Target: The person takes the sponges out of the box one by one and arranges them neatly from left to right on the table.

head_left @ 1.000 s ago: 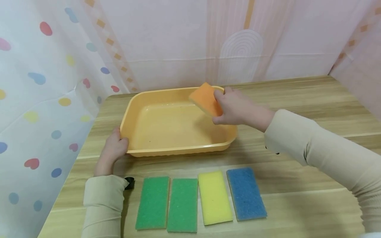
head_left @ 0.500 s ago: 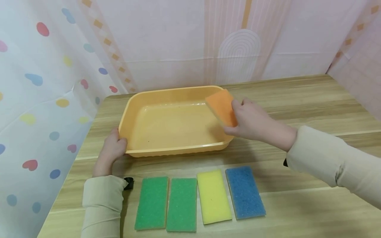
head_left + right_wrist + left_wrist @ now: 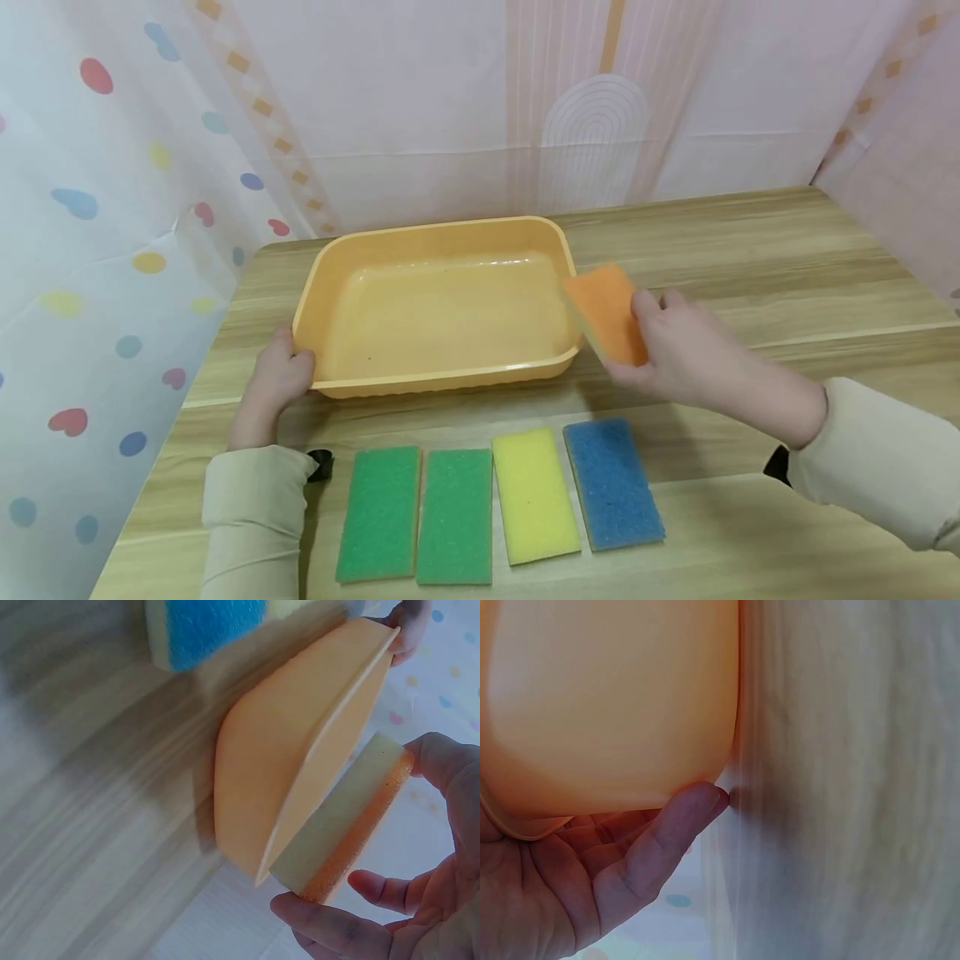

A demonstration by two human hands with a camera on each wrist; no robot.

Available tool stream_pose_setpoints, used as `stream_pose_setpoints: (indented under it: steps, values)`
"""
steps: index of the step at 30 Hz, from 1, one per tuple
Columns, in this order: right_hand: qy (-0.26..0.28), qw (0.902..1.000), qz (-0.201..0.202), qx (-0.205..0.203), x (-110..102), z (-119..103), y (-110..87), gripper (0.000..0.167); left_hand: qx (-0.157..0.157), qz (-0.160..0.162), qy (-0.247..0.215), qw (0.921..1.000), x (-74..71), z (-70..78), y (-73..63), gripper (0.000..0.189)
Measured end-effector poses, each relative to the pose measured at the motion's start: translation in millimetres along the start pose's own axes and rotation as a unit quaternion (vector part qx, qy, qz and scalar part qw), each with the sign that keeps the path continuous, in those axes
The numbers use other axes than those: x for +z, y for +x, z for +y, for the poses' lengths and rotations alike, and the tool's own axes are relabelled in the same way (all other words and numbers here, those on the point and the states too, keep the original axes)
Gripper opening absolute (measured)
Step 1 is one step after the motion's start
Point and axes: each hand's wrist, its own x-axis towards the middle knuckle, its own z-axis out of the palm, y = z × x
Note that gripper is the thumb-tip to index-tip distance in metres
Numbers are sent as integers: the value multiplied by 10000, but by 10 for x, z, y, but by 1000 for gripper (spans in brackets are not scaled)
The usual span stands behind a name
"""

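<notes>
My right hand pinches an orange sponge by its edges, held tilted in the air beside the basin's right wall. The right wrist view shows the sponge's pale foam layer against the orange one, with thumb and fingers at opposite ends. A yellow plastic basin stands on the table, with no sponge inside. My left hand grips its near left corner. Close up in the left wrist view, the thumb lies along the basin's outer wall, the other fingers partly hidden behind it.
In front of the basin lies a row of flat sponges: two green ones, one yellow and one blue. A patterned curtain hangs behind the wooden table.
My right hand has carried the orange sponge from above the basin's right side outward to the right and nearer to me. The left hand keeps its grip on the basin.
</notes>
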Motion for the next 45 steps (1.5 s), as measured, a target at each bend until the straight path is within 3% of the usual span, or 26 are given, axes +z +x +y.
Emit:
stream_pose_setpoints:
  steps: [4, 11, 18, 27, 45]
  values:
    - [-103, 9999, 30, -17, 29, 25, -116, 48, 46, 29, -25, 10000, 8, -4, 2, 54]
    - [-115, 9986, -399, 334, 65, 98, -308, 52, 32, 27, -16, 10000, 10, -1, 6, 54]
    - [-171, 9978, -411, 489, 144, 164, -507, 57, -1, 46, 13, 10000, 4, -16, 4, 53]
    - [-62, 9944, -706, 787, 250, 165, -781, 60, -34, 46, -37, 10000, 13, -3, -3, 52]
    - [-54, 9918, -773, 1018, 411, 155, -1020, 63, -51, 43, -10, 10000, -13, 2, -12, 52]
